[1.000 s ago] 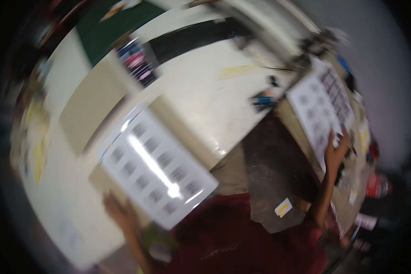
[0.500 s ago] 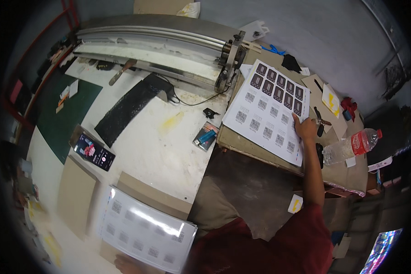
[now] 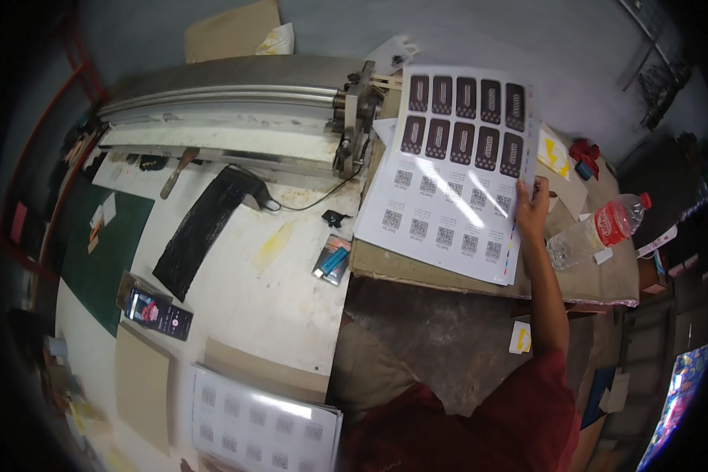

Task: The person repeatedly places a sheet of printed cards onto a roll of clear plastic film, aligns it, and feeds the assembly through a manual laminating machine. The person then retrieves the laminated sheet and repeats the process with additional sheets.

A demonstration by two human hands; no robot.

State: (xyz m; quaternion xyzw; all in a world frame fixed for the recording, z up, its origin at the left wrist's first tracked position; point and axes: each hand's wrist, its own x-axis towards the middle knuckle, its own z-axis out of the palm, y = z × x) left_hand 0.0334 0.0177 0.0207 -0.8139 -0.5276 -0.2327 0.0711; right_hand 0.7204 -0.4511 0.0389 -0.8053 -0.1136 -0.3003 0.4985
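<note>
My right hand [image 3: 532,206] grips the right edge of a large glossy printed sheet [image 3: 456,185], thumb on top. Dark card designs fill the sheet's far half, code squares its near half. The far edge is raised off the stack on the side table [image 3: 417,271], and light streaks across its surface. A second stack of printed sheets [image 3: 263,433] lies at the lower left on tan board [image 3: 267,366]. Beside its near left corner only a sliver of my left hand [image 3: 186,466] shows at the picture's lower edge; its fingers are mostly hidden.
A long roller machine [image 3: 220,98] spans the back. On the white worktable lie a scraper [image 3: 178,173], a black strip [image 3: 200,232], a lit phone [image 3: 157,311], a blue lighter [image 3: 333,262] and a green mat [image 3: 102,244]. A plastic bottle [image 3: 602,228] lies by my right forearm.
My right hand has lifted the sheet's far side off the stack, tilting it up. The view has shifted, and my left hand has slipped mostly out of the picture.
</note>
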